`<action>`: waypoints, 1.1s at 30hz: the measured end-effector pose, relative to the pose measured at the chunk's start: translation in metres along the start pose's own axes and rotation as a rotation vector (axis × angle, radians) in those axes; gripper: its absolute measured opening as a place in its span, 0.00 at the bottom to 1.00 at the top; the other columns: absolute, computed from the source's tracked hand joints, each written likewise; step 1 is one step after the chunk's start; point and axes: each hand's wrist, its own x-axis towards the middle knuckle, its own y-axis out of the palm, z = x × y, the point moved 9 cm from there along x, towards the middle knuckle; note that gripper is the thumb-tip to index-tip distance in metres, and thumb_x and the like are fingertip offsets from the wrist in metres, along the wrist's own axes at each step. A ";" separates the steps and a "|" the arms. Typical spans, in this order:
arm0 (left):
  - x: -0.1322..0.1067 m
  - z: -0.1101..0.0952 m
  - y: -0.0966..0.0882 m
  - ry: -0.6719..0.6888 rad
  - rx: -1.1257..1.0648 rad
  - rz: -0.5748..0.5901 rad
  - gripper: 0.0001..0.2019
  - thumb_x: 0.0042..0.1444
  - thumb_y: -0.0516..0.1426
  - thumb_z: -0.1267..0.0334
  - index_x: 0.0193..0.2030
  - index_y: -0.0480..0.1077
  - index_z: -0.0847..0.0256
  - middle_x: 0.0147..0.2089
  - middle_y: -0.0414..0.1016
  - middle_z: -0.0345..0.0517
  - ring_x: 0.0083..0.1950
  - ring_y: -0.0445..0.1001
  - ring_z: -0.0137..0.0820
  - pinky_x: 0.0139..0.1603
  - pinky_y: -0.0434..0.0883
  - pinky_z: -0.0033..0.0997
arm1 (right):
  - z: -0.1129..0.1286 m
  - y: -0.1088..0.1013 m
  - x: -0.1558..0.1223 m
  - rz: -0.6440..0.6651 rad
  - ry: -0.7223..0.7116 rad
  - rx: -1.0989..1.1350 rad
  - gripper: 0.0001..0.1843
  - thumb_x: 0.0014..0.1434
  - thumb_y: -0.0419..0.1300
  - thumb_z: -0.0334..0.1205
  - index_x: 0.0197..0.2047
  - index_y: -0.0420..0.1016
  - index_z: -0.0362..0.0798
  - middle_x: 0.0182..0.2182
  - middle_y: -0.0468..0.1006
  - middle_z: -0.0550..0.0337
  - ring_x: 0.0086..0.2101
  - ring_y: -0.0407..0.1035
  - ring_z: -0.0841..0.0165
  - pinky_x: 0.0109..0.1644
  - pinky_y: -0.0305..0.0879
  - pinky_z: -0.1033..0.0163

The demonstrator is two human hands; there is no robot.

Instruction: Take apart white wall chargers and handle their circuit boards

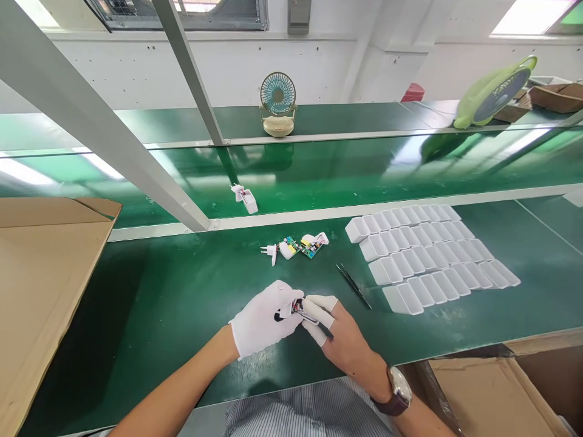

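Observation:
My left hand point(263, 320), in a white glove, is closed round a small white charger part with wires point(295, 306). My right hand point(328, 328), bare with white finger cots, pinches the same part from the right, and a thin dark tool point(325, 331) shows under its fingers. Both hands meet just above the green bench point(159, 315). Beyond them lie a white plug piece point(271, 251) and green circuit boards with white shells point(304, 245). Black tweezers point(353, 285) lie to the right of my hands.
Rows of several white charger housings point(428, 255) fill the bench's right side. One assembled part point(245, 198) sits on the conveyor belt behind. A small fan point(278, 103) and a green fan point(494, 92) stand on the far shelf. Cardboard boxes flank me at the left point(40, 273) and lower right point(496, 394).

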 end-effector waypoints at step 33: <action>-0.015 -0.019 -0.015 0.040 0.035 -0.228 0.43 0.43 0.72 0.64 0.66 0.61 0.52 0.61 0.67 0.54 0.62 0.69 0.49 0.60 0.73 0.54 | -0.005 0.027 -0.007 -0.181 0.744 1.367 0.20 0.68 0.61 0.51 0.59 0.75 0.51 0.53 0.80 0.47 0.46 0.79 0.54 0.47 0.78 0.47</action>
